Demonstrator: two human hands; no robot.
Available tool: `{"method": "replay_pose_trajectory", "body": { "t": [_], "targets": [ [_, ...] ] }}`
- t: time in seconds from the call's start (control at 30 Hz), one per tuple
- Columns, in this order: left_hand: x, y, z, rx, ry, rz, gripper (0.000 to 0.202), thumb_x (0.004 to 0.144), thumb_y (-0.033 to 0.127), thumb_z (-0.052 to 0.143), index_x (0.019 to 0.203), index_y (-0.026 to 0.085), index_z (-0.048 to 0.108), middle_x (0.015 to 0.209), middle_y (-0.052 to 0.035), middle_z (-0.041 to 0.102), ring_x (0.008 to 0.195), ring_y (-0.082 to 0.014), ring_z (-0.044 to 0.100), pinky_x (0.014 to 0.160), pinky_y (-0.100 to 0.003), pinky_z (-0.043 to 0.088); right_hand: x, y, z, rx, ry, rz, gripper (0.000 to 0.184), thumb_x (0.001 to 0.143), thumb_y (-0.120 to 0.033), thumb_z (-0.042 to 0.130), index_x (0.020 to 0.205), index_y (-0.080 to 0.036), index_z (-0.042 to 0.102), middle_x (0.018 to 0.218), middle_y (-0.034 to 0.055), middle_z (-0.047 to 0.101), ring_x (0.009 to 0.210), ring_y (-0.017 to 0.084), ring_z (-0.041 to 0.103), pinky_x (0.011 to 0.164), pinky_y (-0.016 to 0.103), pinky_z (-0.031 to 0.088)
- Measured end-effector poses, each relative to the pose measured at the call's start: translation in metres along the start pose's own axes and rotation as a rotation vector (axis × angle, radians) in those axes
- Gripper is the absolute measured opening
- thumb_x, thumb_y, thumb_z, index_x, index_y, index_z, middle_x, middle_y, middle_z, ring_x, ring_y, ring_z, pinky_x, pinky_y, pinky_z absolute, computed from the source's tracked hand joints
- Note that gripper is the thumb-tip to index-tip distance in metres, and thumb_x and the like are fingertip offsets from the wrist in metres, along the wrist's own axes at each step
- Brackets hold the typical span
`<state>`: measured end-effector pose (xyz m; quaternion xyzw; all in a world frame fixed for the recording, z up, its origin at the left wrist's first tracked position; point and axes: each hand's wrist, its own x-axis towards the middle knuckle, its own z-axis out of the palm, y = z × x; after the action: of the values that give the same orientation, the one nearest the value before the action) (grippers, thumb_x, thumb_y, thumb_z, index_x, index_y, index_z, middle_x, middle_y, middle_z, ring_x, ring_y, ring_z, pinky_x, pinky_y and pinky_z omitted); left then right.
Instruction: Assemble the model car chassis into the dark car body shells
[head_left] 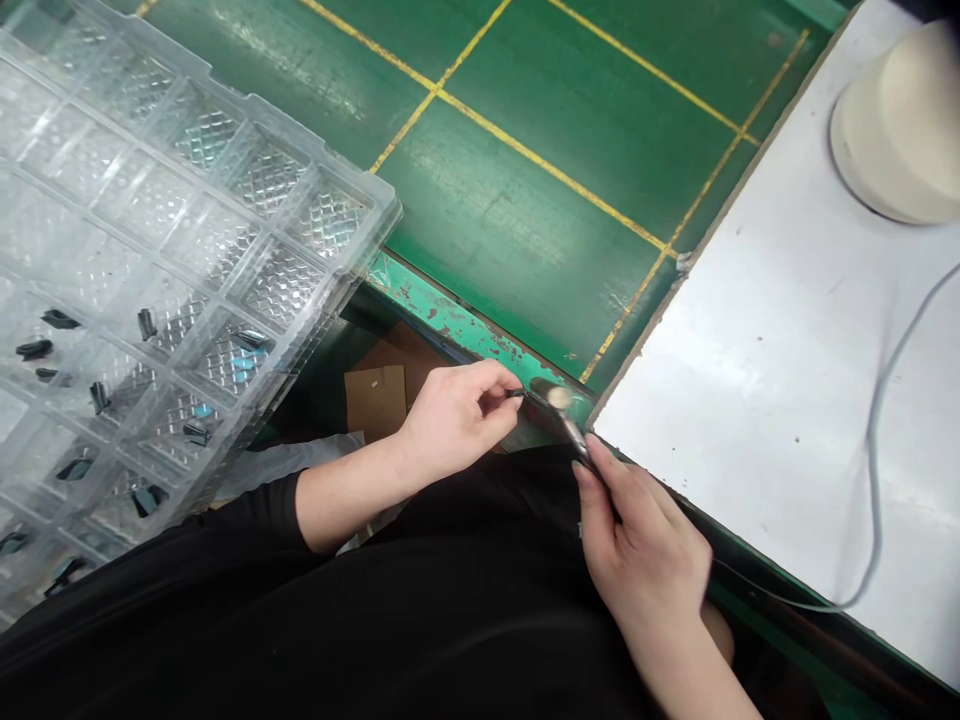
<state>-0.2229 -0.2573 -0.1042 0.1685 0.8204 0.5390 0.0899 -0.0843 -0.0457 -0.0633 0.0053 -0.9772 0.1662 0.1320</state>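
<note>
A small dark part (516,393) sits pinched in the left hand (450,415), right at the chipped green desk edge (450,320). The right hand (645,550), fingers closed around it, holds a slim tool (559,410) whose tip meets the part. Left of that edge lies a clear compartment tray (187,250); right of it, a white sheet (787,380).

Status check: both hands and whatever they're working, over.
Left hand pinching a small dark part. Right hand gripping a slim dark tool, tip at the part. Nothing between them; clear tray off to the left.
</note>
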Motion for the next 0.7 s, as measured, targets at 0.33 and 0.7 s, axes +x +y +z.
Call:
{"method": "replay_pose_trajectory", "body": {
  "t": [0.33,0.7],
  "targets": [
    [0.0,-0.0003,-0.0012,0.026,-0.005,0.027,0.006,0.097,0.015,0.08,0.1,0.021,0.082,0.077,0.0041,0.079,0.066,-0.0128,0.073,0.068,-0.024,0.055,0.0041,0.0007,0.0028,-0.03,0.037,-0.056,0.03,0.118,-0.021,0.075,0.147,-0.018,0.079,0.095,-0.0003,0.084,0.075,0.012,0.079,0.071,0.022,0.059],
    [0.0003,-0.0012,-0.0019,0.043,0.004,0.041,0.008,0.097,0.015,0.082,0.102,0.021,0.083,0.079,0.0034,0.081,0.068,-0.013,0.074,0.068,-0.024,0.056,0.0046,-0.0013,-0.0019,-0.019,0.074,-0.063,0.035,0.115,-0.016,0.078,0.15,-0.018,0.077,0.1,0.0008,0.085,0.079,0.012,0.08,0.076,0.02,0.06]
  ]
}}
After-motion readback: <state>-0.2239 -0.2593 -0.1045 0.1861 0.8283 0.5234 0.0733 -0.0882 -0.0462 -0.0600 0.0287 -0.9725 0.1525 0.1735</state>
